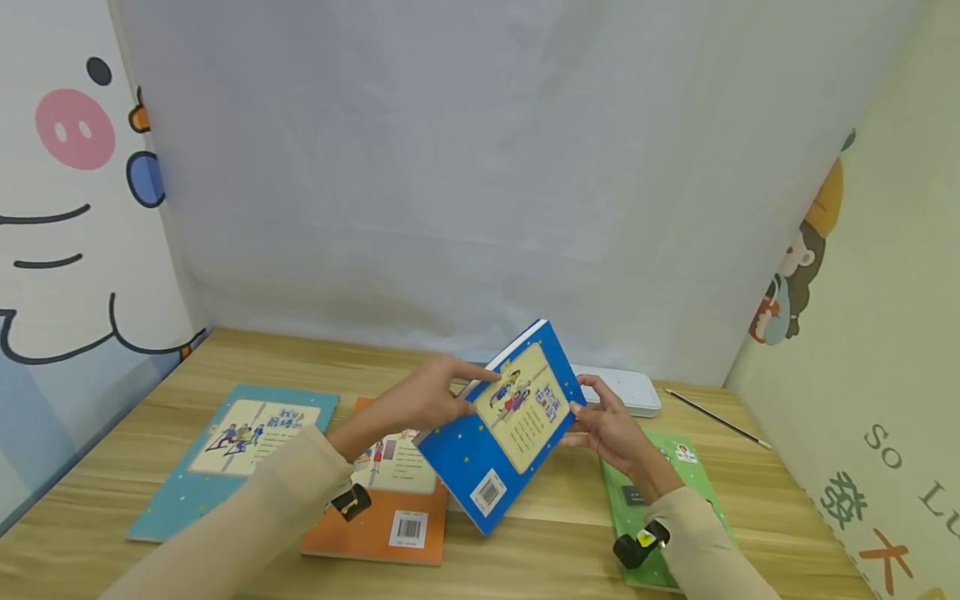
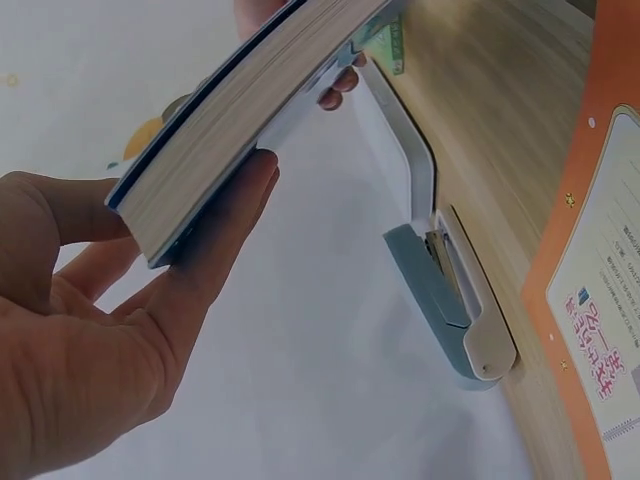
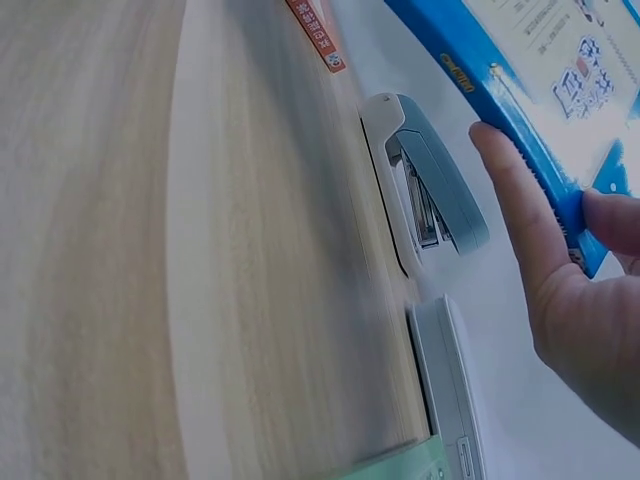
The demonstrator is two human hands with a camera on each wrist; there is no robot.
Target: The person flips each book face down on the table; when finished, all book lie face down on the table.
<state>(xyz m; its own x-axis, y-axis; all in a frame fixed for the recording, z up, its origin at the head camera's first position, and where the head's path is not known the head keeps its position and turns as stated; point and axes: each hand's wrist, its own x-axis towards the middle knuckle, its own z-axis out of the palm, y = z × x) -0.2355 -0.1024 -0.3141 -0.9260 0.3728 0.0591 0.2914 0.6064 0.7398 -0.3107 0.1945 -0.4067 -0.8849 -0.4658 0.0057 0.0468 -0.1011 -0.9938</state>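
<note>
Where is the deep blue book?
Near the head view's centre, the deep blue book is held by the left hand and right hand, between the orange book and green book.

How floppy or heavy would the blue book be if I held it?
The blue book probably feels stiff: held up, it looks flat. Its thick block of pages suggests some weight. Its cover catches the light, so it might be slippery.

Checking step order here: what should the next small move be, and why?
Probably lower the blue book between the orange book and green book: left hand and right hand hold it tilted aloft, and bare table shows between those flat books.
</note>
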